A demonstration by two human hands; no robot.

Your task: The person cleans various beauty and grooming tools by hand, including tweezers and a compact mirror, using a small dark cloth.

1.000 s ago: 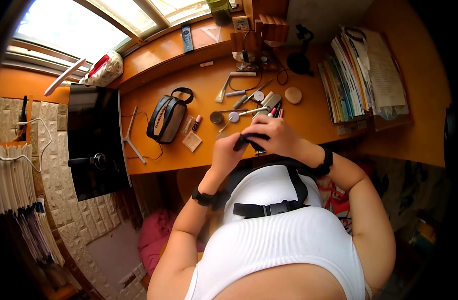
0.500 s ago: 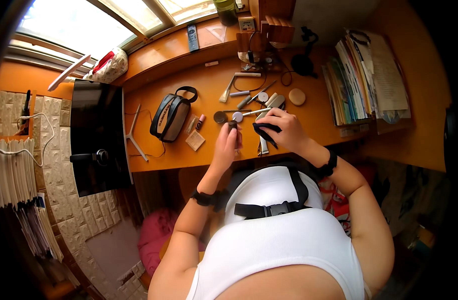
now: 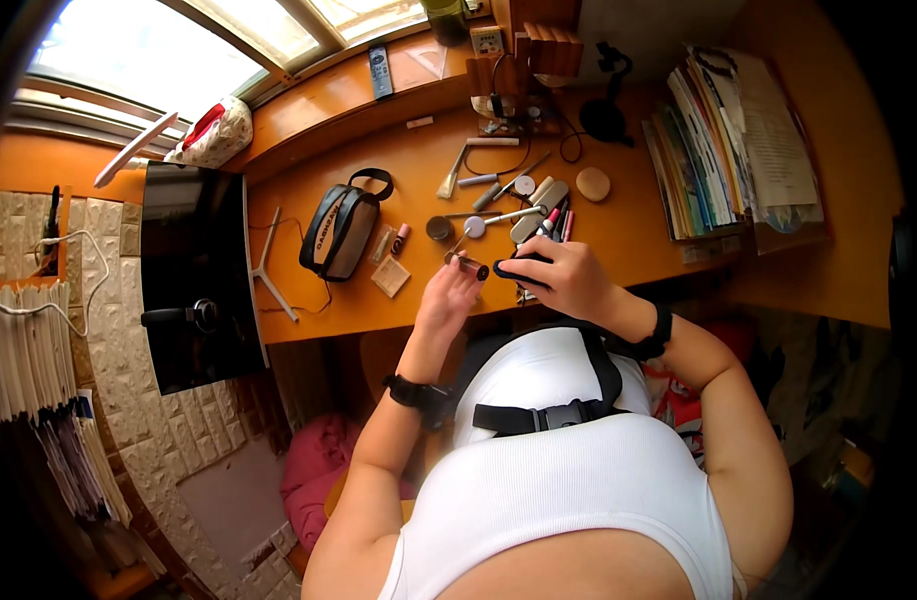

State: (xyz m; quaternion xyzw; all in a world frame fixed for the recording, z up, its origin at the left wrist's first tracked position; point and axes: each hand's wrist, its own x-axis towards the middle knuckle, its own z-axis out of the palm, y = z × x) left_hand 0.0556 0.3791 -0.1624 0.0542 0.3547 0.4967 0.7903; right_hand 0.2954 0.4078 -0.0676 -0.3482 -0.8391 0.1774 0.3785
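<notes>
Fingers of the right hand are curled and clamped around a small black rounded compact, held just above the near edge of the orange wooden desk. Fingertips of the left hand pinch a short dark tube with a pale end, raised over the desk edge beside the compact. Left of the hands lies a small square beige packet; a black pouch with a strap handle sits just beyond it. Both wrists wear black bands.
</notes>
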